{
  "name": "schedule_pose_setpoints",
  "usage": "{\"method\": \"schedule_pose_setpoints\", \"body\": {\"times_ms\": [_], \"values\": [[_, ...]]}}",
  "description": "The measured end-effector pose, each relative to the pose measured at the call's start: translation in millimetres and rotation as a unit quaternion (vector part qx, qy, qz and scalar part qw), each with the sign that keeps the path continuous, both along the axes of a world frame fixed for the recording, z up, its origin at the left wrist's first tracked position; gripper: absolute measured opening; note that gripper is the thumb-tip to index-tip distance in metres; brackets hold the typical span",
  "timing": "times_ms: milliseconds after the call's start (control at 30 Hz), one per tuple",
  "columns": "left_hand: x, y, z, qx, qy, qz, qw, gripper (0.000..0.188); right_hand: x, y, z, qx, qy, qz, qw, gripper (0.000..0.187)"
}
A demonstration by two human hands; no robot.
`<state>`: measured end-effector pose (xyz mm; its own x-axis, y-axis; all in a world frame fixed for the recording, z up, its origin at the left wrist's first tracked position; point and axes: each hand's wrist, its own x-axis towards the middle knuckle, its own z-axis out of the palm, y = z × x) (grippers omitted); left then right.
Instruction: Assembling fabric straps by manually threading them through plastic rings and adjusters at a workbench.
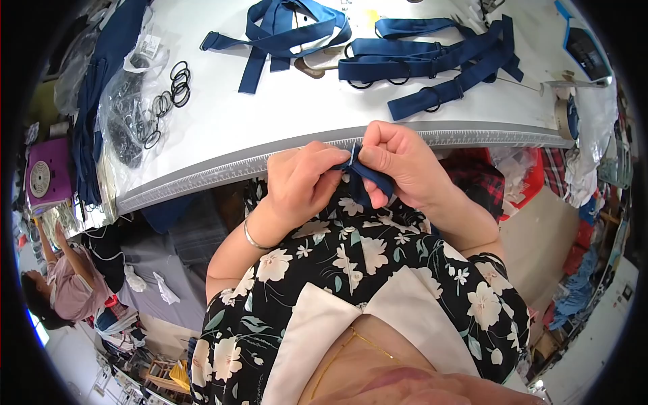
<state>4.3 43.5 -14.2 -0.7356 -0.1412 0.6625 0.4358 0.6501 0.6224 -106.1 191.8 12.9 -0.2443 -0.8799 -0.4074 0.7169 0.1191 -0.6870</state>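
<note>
Cropped cream collar (pixel 297 344); left fingers (pixel 321 158) and right fingers (pixel 378 158) pinched closed on partly hidden navy strap (pixel 358 192).

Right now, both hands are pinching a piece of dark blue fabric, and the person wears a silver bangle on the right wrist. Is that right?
Not quite: the head view shows the silver bangle on the left wrist. The left hand and right hand do pinch dark blue fabric.

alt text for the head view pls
A person's left hand and right hand pinch a dark blue strap at the near edge of a white table, where a ruler runs. More blue straps lie farther back; black rings and a clear plastic bag are at left.
</note>
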Motion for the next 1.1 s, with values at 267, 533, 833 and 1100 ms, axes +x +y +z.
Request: {"method": "schedule_pose_setpoints", "body": {"times_ms": [267,533,833,1100], "values": [[-0.1,-0.3,-0.9,-0.004,-0.035,-0.008,0.999,0.033,4.6,-0.8,-8.8,-0.033,0.024,-0.047,0.998,0.013],[-2.6,-1.8,13.7,0.270,-0.241,-0.201,0.911,0.015,-47.6,6.8,8.4,-0.059,-0.101,-0.266,0.957,0.013],[-23.9,-14.7,39.7,0.336,-0.358,-0.096,0.866,0.012,-177.3,68.1,-27.2,-0.258,-0.014,-0.464,0.847,0.015],[-44.9,-71.1,31.2,-0.227,-0.127,0.316,0.912,0.030,-123.4,32.3,-5.1,-0.081,0.296,-0.548,0.778,0.027]]}}
